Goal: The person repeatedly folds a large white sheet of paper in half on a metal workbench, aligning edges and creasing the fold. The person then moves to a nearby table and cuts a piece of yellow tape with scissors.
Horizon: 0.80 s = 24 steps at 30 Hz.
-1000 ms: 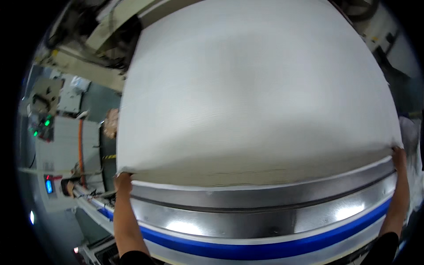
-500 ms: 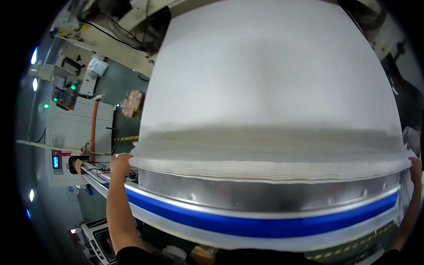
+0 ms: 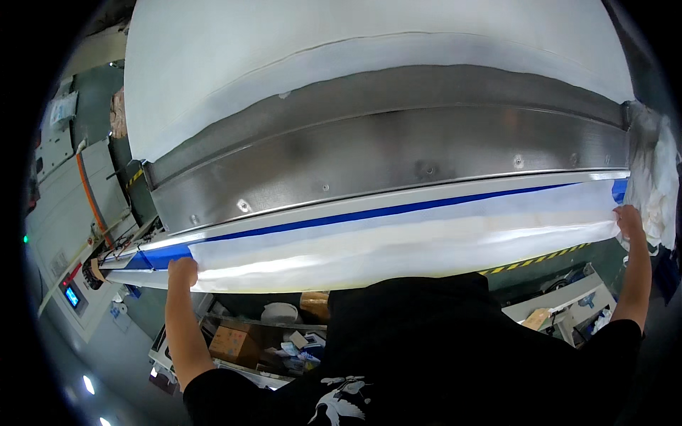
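A long white strip of fabric (image 3: 398, 245) lies stretched across the near side, over the blue band (image 3: 334, 219) at the machine's front. My left hand (image 3: 183, 272) is closed on its left end, fingers pinching the corner. At the other end my right hand (image 3: 629, 219) grips the right corner. The strip is pulled fairly straight, with a few soft folds. Beyond it runs a bare metal plate (image 3: 383, 145) with screws. On the machine's far part rests a wide white sheet (image 3: 369, 28), its near edge curving across behind the metal.
Bunched pale cloth or film (image 3: 653, 170) hangs at the right end. A white cabinet with a small lit blue screen (image 3: 72, 295) stands at left. Close to my body are a cardboard box (image 3: 234, 342), a white tub (image 3: 279, 313) and a white frame (image 3: 568, 302).
Both hands have come toward me with fabric in their grip, from the layered edge over the metal to the blue band. The metal plate is more exposed, and the view has shifted.
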Each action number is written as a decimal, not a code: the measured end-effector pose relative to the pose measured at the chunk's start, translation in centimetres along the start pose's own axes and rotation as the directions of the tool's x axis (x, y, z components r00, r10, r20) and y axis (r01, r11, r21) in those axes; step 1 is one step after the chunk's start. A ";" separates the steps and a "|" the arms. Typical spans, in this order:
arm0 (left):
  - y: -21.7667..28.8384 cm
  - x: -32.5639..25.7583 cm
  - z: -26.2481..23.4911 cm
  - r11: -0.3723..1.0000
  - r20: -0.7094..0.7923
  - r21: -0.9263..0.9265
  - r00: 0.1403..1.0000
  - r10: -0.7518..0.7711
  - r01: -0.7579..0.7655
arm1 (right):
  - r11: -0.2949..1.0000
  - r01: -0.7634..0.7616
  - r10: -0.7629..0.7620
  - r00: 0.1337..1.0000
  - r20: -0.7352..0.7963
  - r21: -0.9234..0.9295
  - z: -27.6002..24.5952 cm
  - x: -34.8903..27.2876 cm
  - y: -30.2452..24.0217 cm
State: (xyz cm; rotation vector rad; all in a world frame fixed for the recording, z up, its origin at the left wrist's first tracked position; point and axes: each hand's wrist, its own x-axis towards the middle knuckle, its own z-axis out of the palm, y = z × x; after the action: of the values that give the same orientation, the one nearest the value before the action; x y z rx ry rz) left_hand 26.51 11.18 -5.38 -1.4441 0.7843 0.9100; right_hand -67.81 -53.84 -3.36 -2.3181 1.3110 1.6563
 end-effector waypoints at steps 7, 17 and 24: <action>1.4 4.2 1.6 1.000 0.059 -0.014 0.998 0.011 -0.010 | 0.976 0.154 -0.158 0.987 -0.013 -0.151 5.2 3.2 1.8; -3.1 4.6 1.2 0.736 -0.019 -0.473 0.829 -0.559 0.485 | 0.988 0.122 -0.127 0.991 -0.051 -0.099 10.0 4.3 5.2; 2.5 5.8 -3.4 0.767 -0.460 -0.624 0.723 -0.515 0.149 | 0.970 0.144 -0.203 0.921 0.333 0.196 -2.4 2.1 -9.6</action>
State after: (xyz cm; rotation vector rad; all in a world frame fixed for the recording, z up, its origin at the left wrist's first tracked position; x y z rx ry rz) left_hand 27.31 7.90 -11.71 -2.3910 0.6847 0.3458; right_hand -59.77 -49.97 -8.17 -1.8710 1.0880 1.7240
